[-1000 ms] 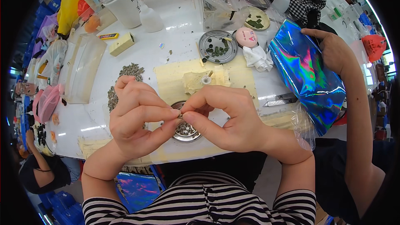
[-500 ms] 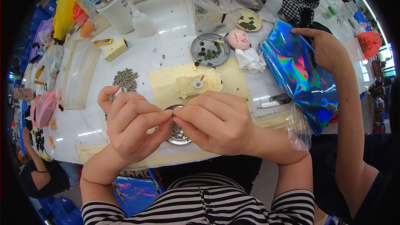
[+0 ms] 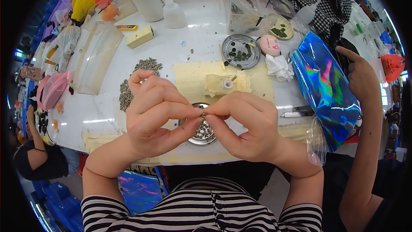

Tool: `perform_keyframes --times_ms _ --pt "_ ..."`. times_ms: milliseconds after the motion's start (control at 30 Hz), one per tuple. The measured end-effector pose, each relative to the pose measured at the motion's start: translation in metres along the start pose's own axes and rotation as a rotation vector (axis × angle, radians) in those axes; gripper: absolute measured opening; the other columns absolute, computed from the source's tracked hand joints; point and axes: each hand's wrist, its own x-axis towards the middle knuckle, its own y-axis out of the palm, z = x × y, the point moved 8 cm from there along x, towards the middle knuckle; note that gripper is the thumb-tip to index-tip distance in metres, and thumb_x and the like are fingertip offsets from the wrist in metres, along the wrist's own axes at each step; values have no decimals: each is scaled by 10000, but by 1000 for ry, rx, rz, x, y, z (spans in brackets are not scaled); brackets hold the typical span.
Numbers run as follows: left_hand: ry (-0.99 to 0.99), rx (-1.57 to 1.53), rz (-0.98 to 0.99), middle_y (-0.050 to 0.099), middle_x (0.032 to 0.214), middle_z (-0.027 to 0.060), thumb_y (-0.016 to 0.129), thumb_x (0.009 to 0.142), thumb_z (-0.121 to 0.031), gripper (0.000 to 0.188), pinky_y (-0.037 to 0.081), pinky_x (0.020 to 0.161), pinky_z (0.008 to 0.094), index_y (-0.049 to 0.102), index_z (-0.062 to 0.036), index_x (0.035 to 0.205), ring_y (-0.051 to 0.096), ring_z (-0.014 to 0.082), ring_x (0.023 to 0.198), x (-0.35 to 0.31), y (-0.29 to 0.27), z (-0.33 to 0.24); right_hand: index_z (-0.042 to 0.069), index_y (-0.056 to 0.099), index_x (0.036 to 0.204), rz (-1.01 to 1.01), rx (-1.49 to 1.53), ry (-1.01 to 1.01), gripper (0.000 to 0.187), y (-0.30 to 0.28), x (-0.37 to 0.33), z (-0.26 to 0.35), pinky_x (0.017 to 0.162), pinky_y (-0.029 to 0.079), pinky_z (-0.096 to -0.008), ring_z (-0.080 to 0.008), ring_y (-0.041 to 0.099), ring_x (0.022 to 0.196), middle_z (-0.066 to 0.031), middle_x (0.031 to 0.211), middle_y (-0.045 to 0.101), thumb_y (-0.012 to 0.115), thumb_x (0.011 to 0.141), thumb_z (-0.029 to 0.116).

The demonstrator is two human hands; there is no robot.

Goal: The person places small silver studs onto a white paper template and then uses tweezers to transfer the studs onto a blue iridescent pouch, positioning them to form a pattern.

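Above a small round metal dish, my left hand and my right hand meet at the fingertips. Thumb and index finger of each are pinched on one tiny greenish-brown piece, too small to make out its kind. The dish below holds many small grey and pale bits, partly hidden by my fingers. Behind my left hand lies a spread pile of small grey-brown pieces. Beyond my right hand, a masking-taped block with a small white cup-like part rests on a pale yellow sheet.
A metal plate of dark green pieces, a pink round case and crumpled tissue stand farther back. At right are a cutter knife, an iridescent bag and another person's hand. A white bottle stands far left.
The whole scene has shifted rightward in the picture. My hands stay pinched together over the dish. The other person's hand has come away from the iridescent bag's upper edge.
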Motion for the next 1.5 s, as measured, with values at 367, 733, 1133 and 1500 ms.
perform_keyframes --times_ms 367,733,1133,1500 --pt "19 182 -105 599 751 -65 827 616 -77 228 288 917 400 700 -162 786 562 138 724 -3 -2 -5 -21 697 932 13 -505 -355 234 7 -3 28 528 520 -274 -199 670 661 -88 805 676 776 720 37" --pt "-141 -130 -97 598 757 -46 803 670 -39 193 318 816 327 697 -134 800 570 135 730 -3 -1 18 0 730 959 20 -477 -346 218 7 0 33 557 540 -270 -191 682 656 -104 813 696 765 744 5" --pt "-34 -105 -112 633 817 -57 833 671 -54 239 307 813 341 729 -146 866 561 124 761 -3 -4 10 -38 724 990 95 150 231 158 6 1 -13 640 532 -242 -147 685 682 -110 819 725 709 835 -11" --pt "-26 3 -93 621 796 -73 828 648 -53 245 284 868 364 724 -168 837 557 126 770 -1 -4 4 -1 736 926 35 -119 -57 194 -2 6 10 551 512 -254 -184 667 631 -102 777 702 783 740 -27"
